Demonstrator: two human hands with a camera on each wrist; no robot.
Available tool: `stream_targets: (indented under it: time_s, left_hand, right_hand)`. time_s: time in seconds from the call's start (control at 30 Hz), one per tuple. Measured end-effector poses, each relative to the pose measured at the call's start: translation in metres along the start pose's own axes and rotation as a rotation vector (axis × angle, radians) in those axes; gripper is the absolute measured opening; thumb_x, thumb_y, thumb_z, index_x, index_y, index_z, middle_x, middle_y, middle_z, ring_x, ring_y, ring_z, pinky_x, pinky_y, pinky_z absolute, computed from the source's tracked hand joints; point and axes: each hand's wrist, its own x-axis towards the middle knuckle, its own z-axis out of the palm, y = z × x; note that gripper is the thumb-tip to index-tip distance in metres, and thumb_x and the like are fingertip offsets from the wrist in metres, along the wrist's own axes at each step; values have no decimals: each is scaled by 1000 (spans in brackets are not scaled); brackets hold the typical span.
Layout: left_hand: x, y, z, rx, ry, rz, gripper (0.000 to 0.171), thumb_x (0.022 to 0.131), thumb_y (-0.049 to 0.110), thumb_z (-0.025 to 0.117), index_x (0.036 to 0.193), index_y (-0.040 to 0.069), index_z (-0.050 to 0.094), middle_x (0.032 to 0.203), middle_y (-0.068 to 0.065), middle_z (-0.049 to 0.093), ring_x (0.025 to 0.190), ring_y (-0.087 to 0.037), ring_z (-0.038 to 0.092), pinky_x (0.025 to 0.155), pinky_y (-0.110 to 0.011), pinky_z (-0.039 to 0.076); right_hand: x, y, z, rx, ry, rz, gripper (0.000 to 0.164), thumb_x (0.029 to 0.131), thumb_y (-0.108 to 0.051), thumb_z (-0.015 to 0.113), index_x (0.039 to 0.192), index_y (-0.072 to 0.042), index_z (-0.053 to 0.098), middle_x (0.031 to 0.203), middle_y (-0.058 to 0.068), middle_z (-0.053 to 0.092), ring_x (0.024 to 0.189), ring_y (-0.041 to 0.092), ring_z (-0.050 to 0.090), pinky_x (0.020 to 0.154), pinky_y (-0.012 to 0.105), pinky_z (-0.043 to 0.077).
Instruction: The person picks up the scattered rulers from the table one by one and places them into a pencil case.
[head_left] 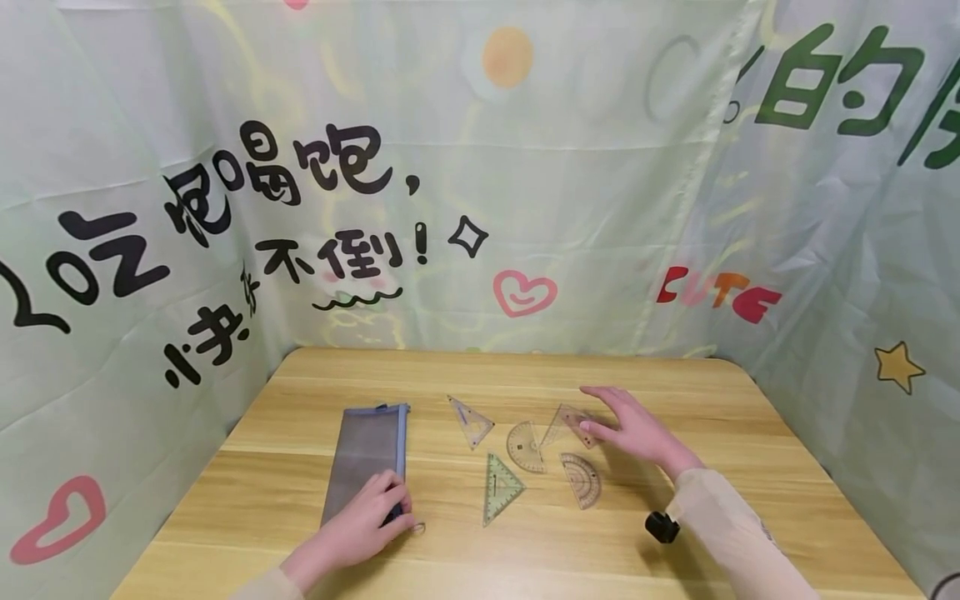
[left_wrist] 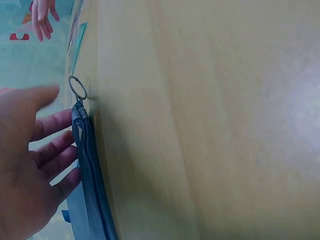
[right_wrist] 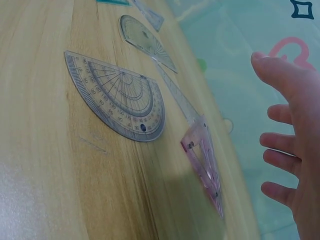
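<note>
My left hand (head_left: 367,517) lies at the near right corner of a flat zip pouch (head_left: 363,454) with a blue edge. In the left wrist view its fingers (left_wrist: 57,147) touch the pouch's zipper edge, the thumb held apart; a metal ring (left_wrist: 77,88) hangs from the zipper end. Over the pink set square (right_wrist: 197,131) hovers my right hand (head_left: 637,429), fingers spread and holding nothing. A clear straight piece (right_wrist: 177,95) reaches from that set square toward a clear protractor (head_left: 525,448). Nearer lies a second protractor (head_left: 582,482).
Left of the protractors, a purplish set square (head_left: 480,431) and a green set square (head_left: 493,504) lie flat on the wooden table (head_left: 450,567). Beside the right wrist is a small black object (head_left: 662,527). Printed cloth (head_left: 585,208) hangs around the back and sides.
</note>
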Motion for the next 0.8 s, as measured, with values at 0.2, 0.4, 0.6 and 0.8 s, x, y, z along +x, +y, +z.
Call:
stream_targets:
  time_s: [0.2, 0.4, 0.6, 0.8]
  left_hand:
    - [-6, 2, -2, 53, 26, 19, 15, 92, 18, 68, 84, 25, 58, 97, 12, 46, 90, -4, 41, 72, -23, 45]
    - [-10, 2, 0, 61, 16, 13, 19, 88, 19, 73, 83, 28, 57, 97, 14, 47, 89, -3, 42, 71, -23, 45]
    - [-11, 2, -1, 49, 13, 2, 21, 86, 18, 75, 82, 28, 57, 97, 15, 48, 89, -2, 43, 70, -21, 45]
    - [-13, 3, -2, 50, 77, -51, 22, 83, 17, 78, 85, 24, 58, 95, 12, 48, 90, -5, 44, 71, -20, 47]
  right_hand:
    - [0, 0, 2, 5, -1, 10, 66, 95, -44, 62, 150, -12, 42, 150, 20, 44, 139, 47, 37, 109, 71, 35]
    - [0, -1, 2, 13, -6, 7, 65, 95, -45, 61, 150, -15, 42, 151, 18, 44, 140, 45, 37, 111, 69, 35]
    - [0, -2, 2, 22, -9, 14, 67, 95, -45, 61, 151, -14, 40, 152, 19, 42, 141, 46, 36, 112, 69, 34]
    - [3, -4, 4, 28, -7, 7, 70, 95, -48, 60, 152, -14, 38, 153, 18, 42, 141, 45, 36, 113, 68, 33]
